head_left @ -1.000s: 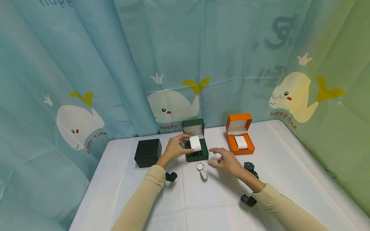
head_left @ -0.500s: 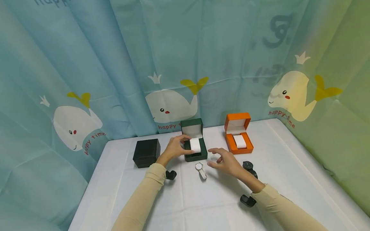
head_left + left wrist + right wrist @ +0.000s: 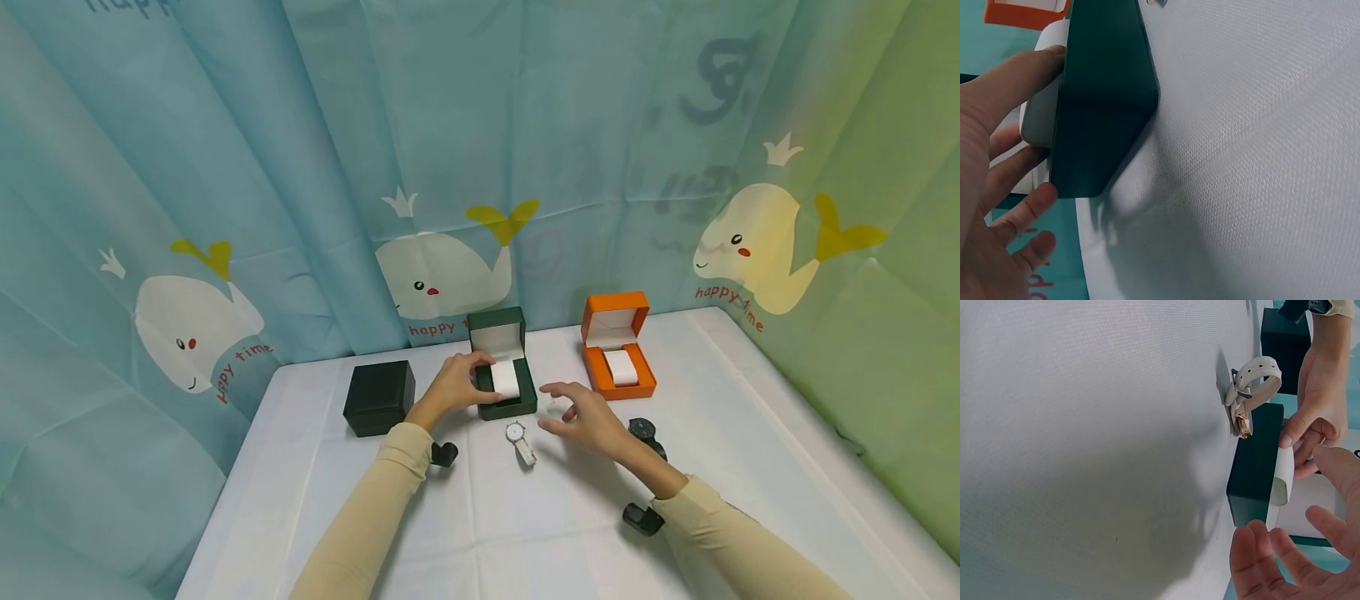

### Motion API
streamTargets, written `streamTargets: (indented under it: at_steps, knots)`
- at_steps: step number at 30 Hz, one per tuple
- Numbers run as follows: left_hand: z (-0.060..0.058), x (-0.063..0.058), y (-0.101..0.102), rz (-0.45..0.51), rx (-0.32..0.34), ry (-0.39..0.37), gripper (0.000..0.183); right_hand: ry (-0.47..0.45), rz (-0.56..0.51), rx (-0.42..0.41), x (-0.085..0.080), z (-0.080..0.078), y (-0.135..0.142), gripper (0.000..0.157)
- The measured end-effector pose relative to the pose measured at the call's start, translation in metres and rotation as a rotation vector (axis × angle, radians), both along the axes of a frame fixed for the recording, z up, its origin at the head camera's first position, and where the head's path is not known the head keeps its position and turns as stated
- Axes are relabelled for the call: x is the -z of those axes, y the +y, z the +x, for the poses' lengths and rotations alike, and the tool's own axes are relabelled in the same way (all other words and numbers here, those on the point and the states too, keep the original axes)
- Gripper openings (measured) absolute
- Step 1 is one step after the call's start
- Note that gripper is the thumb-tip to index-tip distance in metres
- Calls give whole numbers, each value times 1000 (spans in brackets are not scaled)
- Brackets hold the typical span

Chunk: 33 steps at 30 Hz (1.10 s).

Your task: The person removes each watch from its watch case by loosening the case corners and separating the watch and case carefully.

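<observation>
The left hand (image 3: 453, 382) pinches a white cushion (image 3: 506, 379) between thumb and fingers, with the thumb toward the near edge of the surface (image 3: 525, 525). The cushion sits in an open green box (image 3: 512, 409) by the middle of the surface's far edge, its top rising above the box's rim. The green box's lid stands up at the back, showing a pale lining.

The right hand (image 3: 583, 419) holds nothing; a wide gap lies between its thumb and fingers, and it hangs just beside the green box, on the side toward the surface's right edge. Between the green box and the near edge lies a white watch (image 3: 519, 442), dial toward the far edge and strap toward the near one; the right wrist view shows the strap curved into a loop with its buckle.

An open orange box (image 3: 634, 392) with another white pillow (image 3: 621, 367) stands near the far edge, toward the far right corner. A closed black box (image 3: 379, 398) stands near the far left corner. A black watch (image 3: 642, 430) lies beyond the right forearm, partly hidden by it. Behind the far edge hangs a blue curtain (image 3: 600, 125) printed with whales.
</observation>
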<state>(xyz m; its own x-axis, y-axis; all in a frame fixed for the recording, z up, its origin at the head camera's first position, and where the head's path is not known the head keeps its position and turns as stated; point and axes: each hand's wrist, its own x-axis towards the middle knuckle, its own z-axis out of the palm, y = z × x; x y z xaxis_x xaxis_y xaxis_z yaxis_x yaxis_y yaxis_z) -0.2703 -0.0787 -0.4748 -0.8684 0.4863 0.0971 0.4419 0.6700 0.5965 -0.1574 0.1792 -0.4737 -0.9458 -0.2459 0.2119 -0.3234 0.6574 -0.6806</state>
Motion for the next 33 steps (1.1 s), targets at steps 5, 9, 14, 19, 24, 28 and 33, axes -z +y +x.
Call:
streamTargets:
  at_steps: [5, 9, 14, 19, 24, 28, 33]
  knots:
    - [1, -2, 1, -41, 0, 26, 62, -7, 2, 3, 0, 0, 0, 53]
    - [1, -3, 3, -60, -7, 41, 63, -14, 7, 4, 0, 0, -1, 53]
    - [2, -1, 3, -52, -16, 38, 63, -20, 3, 6, 0, 1, -1, 52]
    - [4, -1, 6, -39, -38, 33, 62, -24, 1, 5, 1, 2, -1, 51]
    - [8, -5, 12, -57, -96, 28, 60, -24, 0, 2, 1, 1, -1, 50]
    - [11, -8, 17, -82, -156, 8, 60, -19, -1, -5, 2, 0, -1, 50]
    - [14, -9, 20, -121, -207, -5, 60, -22, 2, -7, 4, -1, -2, 49]
